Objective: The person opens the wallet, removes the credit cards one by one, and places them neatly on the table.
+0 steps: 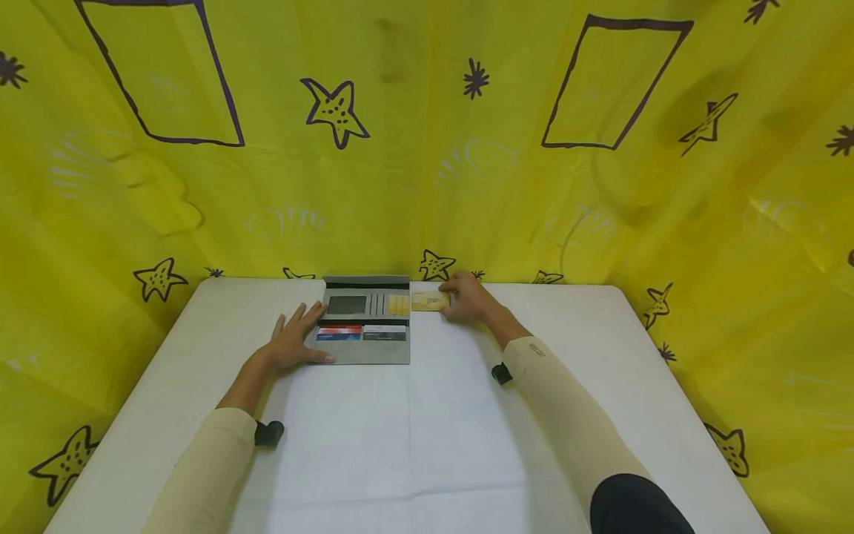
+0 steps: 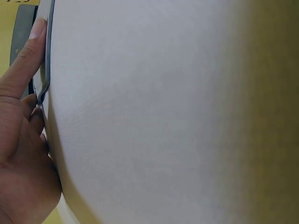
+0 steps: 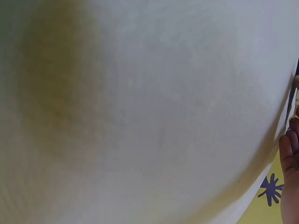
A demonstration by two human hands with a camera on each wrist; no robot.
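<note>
A grey wallet (image 1: 360, 356) lies unfolded near the far edge of the table. Cards (image 1: 339, 332) in red, blue and dark colours sit in its near pockets, and yellow-gold cards (image 1: 399, 305) in an upper one. My left hand (image 1: 290, 347) rests on the wallet's left side, fingers spread and thumb along the near corner; the left wrist view shows that thumb (image 2: 29, 60) on the wallet's edge. Just right of the wallet, my right hand (image 1: 467, 298) pinches a gold card (image 1: 428, 300) by its right end. In the right wrist view only part of this hand (image 3: 290, 154) shows.
The white table (image 1: 360, 437) stretches toward me and to both sides. A yellow curtain (image 1: 400, 193) printed with starfish hangs right behind its far edge and along the sides. Dark wrist devices (image 1: 269, 434) sit at both sleeves.
</note>
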